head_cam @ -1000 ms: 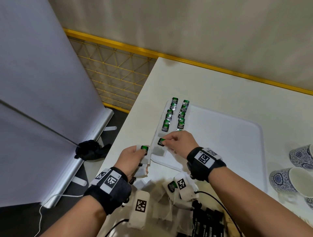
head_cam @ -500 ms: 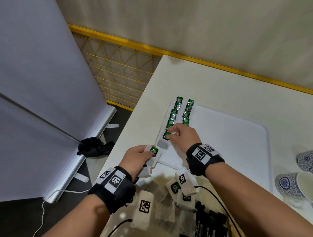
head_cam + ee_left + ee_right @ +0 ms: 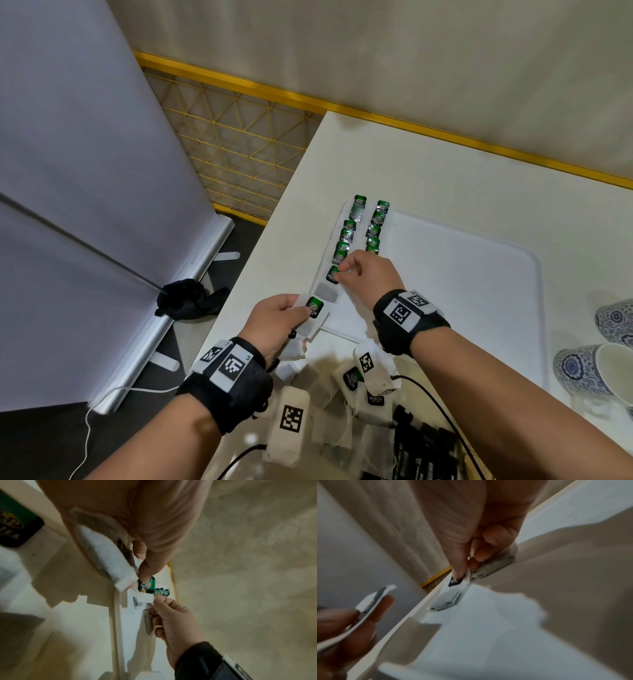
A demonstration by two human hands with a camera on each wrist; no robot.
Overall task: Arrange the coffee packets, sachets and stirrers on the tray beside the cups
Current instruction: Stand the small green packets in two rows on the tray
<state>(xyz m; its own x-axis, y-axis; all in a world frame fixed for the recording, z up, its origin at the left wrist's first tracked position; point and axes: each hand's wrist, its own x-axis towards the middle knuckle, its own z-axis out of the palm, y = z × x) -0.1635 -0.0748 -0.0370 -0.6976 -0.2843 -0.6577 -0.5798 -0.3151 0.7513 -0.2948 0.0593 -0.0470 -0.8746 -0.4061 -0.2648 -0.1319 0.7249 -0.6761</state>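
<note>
Sachet (image 3: 333,273) carried up tray (image 3: 462,284) since earlier frame, now at near end of left row. Right hand (image 3: 368,274) fingers pinch its tag. Left hand (image 3: 277,322) fingers grip next sachet (image 3: 314,306) over bench (image 3: 411,164). Advice: align tag with row, lay flat, then release.

- Tray (image 3: 479,274) lies on the table (image 3: 428,164), ahead and right of my right hand (image 3: 371,274).
- Two rows of sachets (image 3: 363,229) run along the tray's left edge, just beyond my right hand.
- My left hand (image 3: 274,322) sits near-left of the right, off the tray's near-left corner.
- Loose sachet pile (image 3: 356,383) on the table, behind both hands, between my wrists.
- Cups (image 3: 596,370) far right, off the tray.
</note>
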